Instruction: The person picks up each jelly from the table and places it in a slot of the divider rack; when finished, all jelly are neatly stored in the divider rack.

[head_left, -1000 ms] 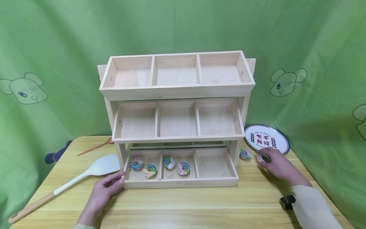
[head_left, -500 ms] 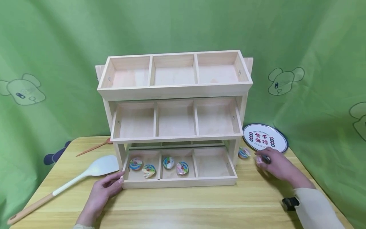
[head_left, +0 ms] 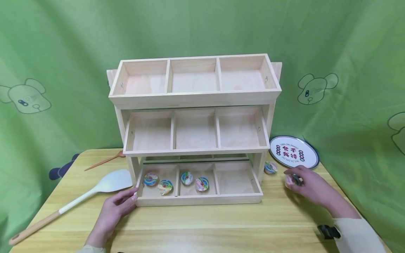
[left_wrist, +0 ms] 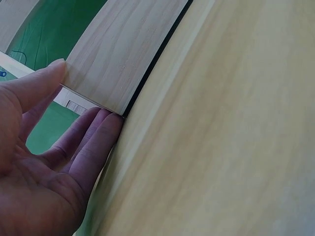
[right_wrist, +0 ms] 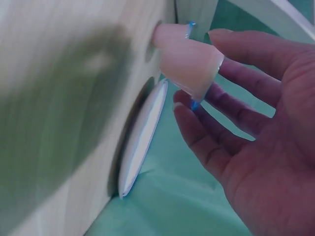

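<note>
My right hand (head_left: 311,184) pinches a small pink jelly cup (right_wrist: 189,66) by its rim, off the table. Just left of it, a second jelly cup (head_left: 270,168) sits on the table beside the rack. At the left front corner of the pulled-out bottom drawer (head_left: 199,201), my left hand (head_left: 117,207) rests with thumb and fingertips against the wood. Its fingers (left_wrist: 101,147) look fairly straight. Inside the drawer, two jelly cups (head_left: 150,179) lie in the left compartment and two more cups (head_left: 201,184) in the middle one. The right compartment holds none.
Two upper trays (head_left: 196,153) of the wooden rack (head_left: 267,116) jut out above the bottom drawer. An oval plate (head_left: 294,151) lies behind my right hand. At left are a white spatula (head_left: 109,182) and a reddish wooden spoon (head_left: 104,161). Green curtain (head_left: 196,28) hangs behind.
My right hand has drawn slightly right and towards me, away from the other loose cup, with the jelly cup in its fingers. My left hand has stayed at the drawer corner.
</note>
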Demonstrator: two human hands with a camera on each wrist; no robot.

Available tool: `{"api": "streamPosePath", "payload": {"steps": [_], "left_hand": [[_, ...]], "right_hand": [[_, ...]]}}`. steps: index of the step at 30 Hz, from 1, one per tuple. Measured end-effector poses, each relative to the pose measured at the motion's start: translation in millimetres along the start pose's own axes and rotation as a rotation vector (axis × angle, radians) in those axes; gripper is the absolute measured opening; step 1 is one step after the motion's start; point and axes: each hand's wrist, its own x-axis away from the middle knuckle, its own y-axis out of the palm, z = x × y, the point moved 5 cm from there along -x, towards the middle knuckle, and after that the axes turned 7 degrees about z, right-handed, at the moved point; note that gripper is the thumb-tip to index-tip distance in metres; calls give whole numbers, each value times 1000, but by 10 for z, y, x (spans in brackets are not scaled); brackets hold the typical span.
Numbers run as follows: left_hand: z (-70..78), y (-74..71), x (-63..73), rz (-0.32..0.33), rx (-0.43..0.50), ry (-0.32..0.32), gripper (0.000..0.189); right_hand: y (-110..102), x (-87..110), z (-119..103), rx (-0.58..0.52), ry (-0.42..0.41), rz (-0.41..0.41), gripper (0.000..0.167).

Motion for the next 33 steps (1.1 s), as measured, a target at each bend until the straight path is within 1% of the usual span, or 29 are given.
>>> {"api": "streamPosePath", "payload": {"steps": [5, 12, 20, 23, 30, 33], "left_hand": [[-2, -8, -3, 3, -2, 7, 46], [-3, -4, -6, -2, -1, 13, 45], [4, -1, 1, 0, 4, 11, 44], [11, -2, 4, 3, 1, 16, 44], [14, 2, 7, 5, 7, 14, 44], [6, 5, 12, 5, 7, 9, 44]], "right_hand": [[-24, 32, -134, -8, -47, -9, 43], [-80, 68, -358, -12, -70, -33, 42], [-132, 55, -595, -11, -116, -14, 40], [-130, 49, -655, -9, -128, -10, 39], [-128, 59, -748, 4, -118, -19, 40], [-120, 69, -788, 19, -127, -22, 40]]}}
